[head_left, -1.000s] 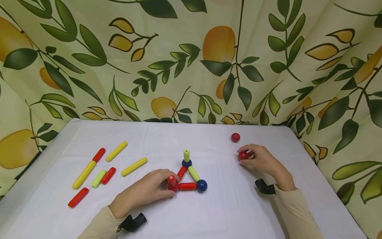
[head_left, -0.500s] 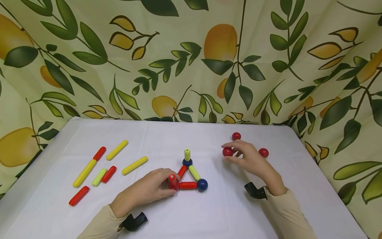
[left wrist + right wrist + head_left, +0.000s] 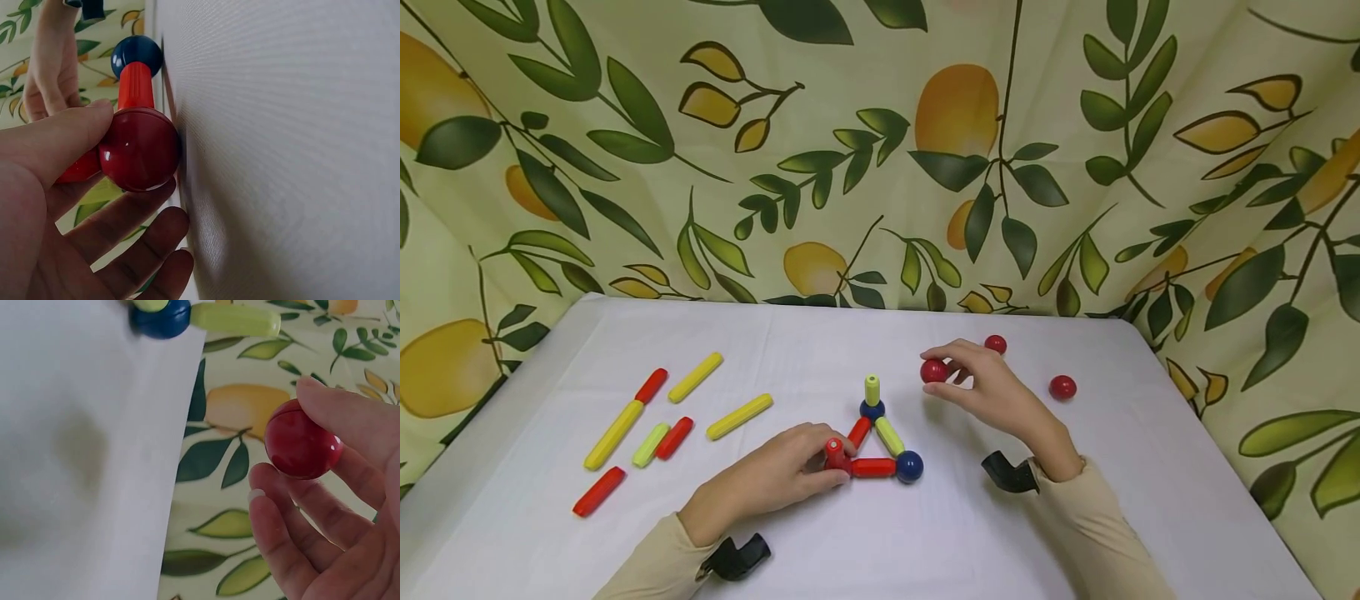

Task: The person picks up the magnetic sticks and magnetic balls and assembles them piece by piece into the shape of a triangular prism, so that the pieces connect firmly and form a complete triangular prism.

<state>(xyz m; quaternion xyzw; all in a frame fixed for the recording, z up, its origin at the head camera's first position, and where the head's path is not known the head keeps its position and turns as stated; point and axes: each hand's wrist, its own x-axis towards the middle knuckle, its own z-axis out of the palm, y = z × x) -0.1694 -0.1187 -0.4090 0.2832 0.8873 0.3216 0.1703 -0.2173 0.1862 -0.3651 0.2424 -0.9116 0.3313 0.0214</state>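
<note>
A triangle of short rods and balls lies on the white table, with two blue balls and a red corner ball. My left hand pinches that red corner ball between thumb and fingers; a red rod stands upright on it. A light green rod rises from the far blue ball. Red rods and a light green rod form the sides. My right hand pinches a loose red ball above the table, right of the triangle.
Two more red balls lie at the right, one partly behind my right hand. On the left are several loose rods: yellow ones, red ones and a light green one. A leaf-patterned curtain hangs behind the table.
My right hand has carried one red ball leftward toward the triangle, uncovering another red ball at the right. My left hand has stayed on the red corner ball.
</note>
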